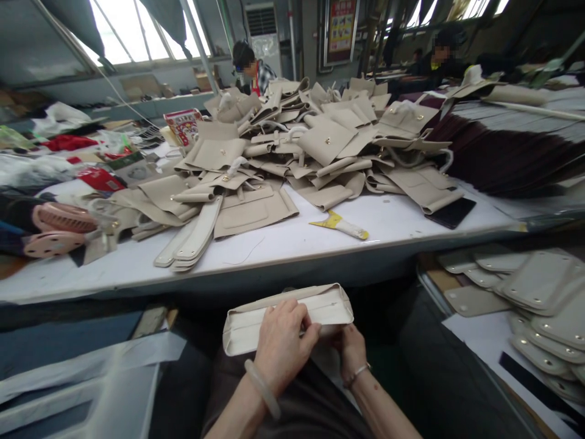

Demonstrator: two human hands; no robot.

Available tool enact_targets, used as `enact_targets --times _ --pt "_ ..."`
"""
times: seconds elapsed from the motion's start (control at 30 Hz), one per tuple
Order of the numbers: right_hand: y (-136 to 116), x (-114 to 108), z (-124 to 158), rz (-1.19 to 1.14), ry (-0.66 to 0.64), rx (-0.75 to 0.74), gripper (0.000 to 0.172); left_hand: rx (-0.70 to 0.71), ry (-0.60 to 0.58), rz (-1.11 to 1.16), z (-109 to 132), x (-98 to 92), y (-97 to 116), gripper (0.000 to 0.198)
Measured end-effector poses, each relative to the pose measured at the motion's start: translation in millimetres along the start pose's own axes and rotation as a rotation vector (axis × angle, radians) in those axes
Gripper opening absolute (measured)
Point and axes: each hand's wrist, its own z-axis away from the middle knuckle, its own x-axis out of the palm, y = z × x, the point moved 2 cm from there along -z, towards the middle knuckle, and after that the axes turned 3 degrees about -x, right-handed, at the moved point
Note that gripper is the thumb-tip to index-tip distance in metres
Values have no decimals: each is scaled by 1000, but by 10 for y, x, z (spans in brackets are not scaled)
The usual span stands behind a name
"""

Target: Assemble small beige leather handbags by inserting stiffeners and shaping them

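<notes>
Near, above lap (235,393): pinching near edge of bag (329,310) narrowly with left hand (284,334); touching right corner with right hand (353,355), cannot tell how closed; probably for holding rim taut.

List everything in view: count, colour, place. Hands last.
Bag: one, beige and white, over lap
Table: one, white, ahead
Bag pieces: many, beige, piled on table
Straps: several, cream, table's front left
Tool: one, mostly yellow, table front
Slab: one, black, table right
Layered sheets: many, maroon, far right
Flaps: many, pale grey, lower right
Perforated parts: two, pink, table left
Clutter: uncounted, multicoloured, table left
Sheeting: uncounted, whitish, lower left
Poster: one, mostly red, back
People: at least two, one in checks, background
Left hand: one, atop bag
Right hand: one, bag's right end
</notes>
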Motion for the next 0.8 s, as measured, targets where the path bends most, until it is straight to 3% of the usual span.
enact_targets --times 0.03,0.1,0.17,0.2,0.27,0.33,0.57,0.8 --pt "-6 -157 136 2 72 56 59 3 5 -4 7 -2 5 19" --pt "-93 -438 389 -16 201 82 45 6 13 -18 20 -5 15 19" --pt "-269 -610 553 -15 248 -80 27 9 28 -32 31 -7 24 20" --pt "-365 -646 595 9 243 -195 29 11 36 -39 37 -8 28 19" --pt "-518 -630 602 124 202 -377 44 17 52 -51 49 -7 33 19" --pt "-584 -556 540 269 169 -447 53 20 70 -63 66 -1 38 18" --pt "-570 -423 429 492 232 -551 34 17 185 -96 204 28 65 11" --pt "-666 -271 452 415 194 -627 39 -45 282 33 404 -7 -77 8"
